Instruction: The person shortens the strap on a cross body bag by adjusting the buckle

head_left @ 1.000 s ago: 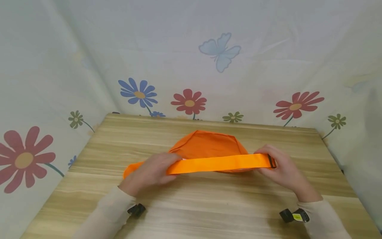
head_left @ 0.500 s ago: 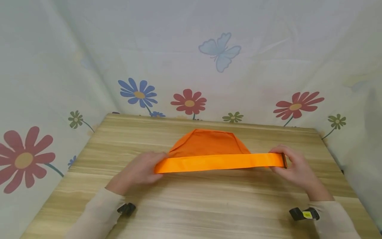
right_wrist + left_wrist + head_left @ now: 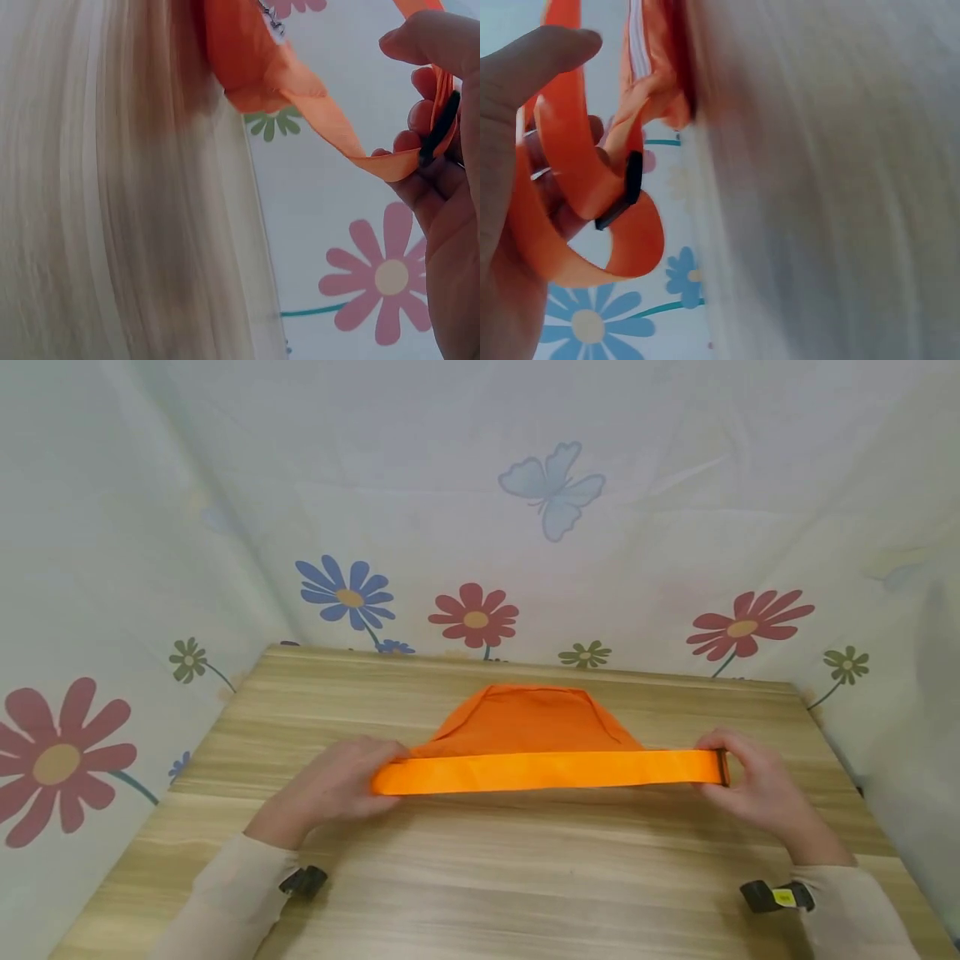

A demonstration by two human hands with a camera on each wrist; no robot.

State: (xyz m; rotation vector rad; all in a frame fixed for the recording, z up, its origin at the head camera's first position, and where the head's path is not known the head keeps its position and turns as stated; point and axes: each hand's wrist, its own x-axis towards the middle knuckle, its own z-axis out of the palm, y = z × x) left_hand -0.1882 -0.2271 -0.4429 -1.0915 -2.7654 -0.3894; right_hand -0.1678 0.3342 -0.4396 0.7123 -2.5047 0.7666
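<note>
An orange waist bag (image 3: 536,718) stands behind its bright orange strap (image 3: 543,770), which stretches almost straight across the front in the head view. My left hand (image 3: 341,781) grips the strap's left end. At the opposite end, my right hand (image 3: 757,785) holds the strap close to a black slider (image 3: 723,767). In the left wrist view, a black buckle (image 3: 622,191) hangs on a loop of strap beside the left fingers, and a white zip (image 3: 637,41) runs along the bag. The right wrist view has a metal zip pull (image 3: 274,21) near its top edge.
Below the bag is a wood-grain table (image 3: 525,877). Its far edge meets a pale curtain (image 3: 420,468) printed with flowers and a butterfly. Black wrist-camera mounts (image 3: 303,882) sit by both sleeves.
Both hands have moved apart, the left one leftward and the right one rightward. More strap shows between them, drawn straighter, and the left hand has slid toward the strap's left end.
</note>
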